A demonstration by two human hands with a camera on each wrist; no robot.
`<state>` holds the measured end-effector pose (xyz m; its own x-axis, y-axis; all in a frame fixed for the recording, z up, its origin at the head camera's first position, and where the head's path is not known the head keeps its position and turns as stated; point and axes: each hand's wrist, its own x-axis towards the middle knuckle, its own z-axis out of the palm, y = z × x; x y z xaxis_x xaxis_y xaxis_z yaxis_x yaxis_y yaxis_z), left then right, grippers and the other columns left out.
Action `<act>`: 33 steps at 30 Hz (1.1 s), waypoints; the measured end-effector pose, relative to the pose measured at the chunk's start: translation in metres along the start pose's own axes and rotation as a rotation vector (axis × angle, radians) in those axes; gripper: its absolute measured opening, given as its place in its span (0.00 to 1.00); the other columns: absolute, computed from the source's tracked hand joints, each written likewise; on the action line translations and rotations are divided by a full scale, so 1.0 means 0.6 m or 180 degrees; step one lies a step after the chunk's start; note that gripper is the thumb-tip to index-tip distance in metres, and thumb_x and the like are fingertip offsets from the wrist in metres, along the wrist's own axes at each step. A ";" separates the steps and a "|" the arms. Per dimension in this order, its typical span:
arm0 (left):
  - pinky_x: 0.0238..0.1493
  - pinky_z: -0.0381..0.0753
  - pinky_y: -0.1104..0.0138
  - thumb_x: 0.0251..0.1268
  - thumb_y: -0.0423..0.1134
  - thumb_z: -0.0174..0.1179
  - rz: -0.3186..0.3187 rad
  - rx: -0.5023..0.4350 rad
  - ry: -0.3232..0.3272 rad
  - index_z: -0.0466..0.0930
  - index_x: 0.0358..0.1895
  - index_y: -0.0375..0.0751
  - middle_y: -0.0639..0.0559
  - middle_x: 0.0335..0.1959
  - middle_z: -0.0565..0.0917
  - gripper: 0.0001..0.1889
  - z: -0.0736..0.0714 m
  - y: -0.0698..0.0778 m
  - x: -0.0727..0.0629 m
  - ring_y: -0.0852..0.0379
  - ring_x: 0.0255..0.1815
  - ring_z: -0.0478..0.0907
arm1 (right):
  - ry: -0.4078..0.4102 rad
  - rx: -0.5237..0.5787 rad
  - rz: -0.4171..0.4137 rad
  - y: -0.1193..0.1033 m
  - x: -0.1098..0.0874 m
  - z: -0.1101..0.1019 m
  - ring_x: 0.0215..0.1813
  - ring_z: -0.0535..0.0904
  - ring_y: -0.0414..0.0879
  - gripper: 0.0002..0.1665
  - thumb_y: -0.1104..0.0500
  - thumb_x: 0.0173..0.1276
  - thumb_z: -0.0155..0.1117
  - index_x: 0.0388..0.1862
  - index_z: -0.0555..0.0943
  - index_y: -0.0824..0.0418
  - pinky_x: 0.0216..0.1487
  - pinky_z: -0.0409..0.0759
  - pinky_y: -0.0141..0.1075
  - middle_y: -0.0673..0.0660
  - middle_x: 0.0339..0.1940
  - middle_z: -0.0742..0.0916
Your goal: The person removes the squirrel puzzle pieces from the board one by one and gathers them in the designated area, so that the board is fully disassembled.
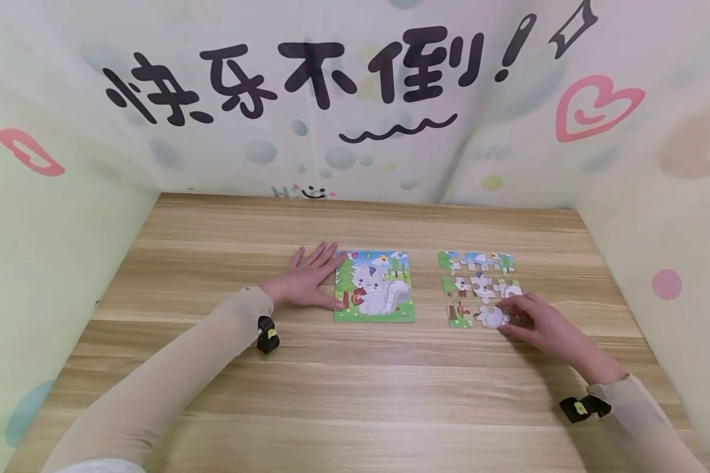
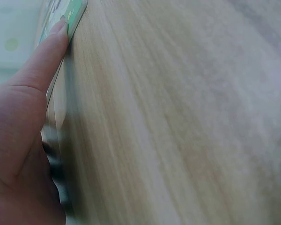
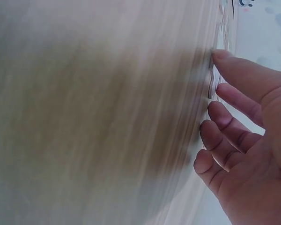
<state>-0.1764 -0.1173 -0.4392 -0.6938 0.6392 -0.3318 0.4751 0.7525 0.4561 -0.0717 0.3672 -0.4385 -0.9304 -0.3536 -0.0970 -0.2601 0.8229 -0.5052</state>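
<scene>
A squirrel picture board (image 1: 381, 289) lies flat on the table. My left hand (image 1: 304, 282) rests at its left edge with the fingers spread. The left thumb (image 2: 47, 56) lies on the board's lower left corner in the left wrist view. To the right, several jigsaw pieces (image 1: 483, 287) are laid out in rows with gaps between them. My right hand (image 1: 538, 328) is at the lower right of these rows, its thumb and index finger pinching a white and grey puzzle piece (image 1: 494, 316). In the right wrist view, the thumb (image 3: 243, 72) touches a piece's edge; the other fingers are bent.
The wood-grain table (image 1: 355, 394) is bounded by a printed cloth back wall (image 1: 307, 151) and pale side walls. Small black cameras (image 1: 267, 335) are strapped at both wrists.
</scene>
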 end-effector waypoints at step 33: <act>0.79 0.26 0.36 0.65 0.68 0.64 0.0045 0.0119 0.0030 0.38 0.87 0.47 0.42 0.87 0.35 0.59 0.001 -0.001 -0.001 0.40 0.87 0.29 | 0.0184 -0.0205 -0.0479 -0.143 0.079 0.027 0.43 0.81 0.48 0.18 0.60 0.70 0.73 0.56 0.83 0.64 0.42 0.84 0.42 0.55 0.44 0.85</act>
<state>-0.1759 -0.1179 -0.4398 -0.6919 0.6483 -0.3177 0.5046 0.7489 0.4295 -0.0895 0.2729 -0.4136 -0.8925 -0.4503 0.0258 -0.4118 0.7901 -0.4541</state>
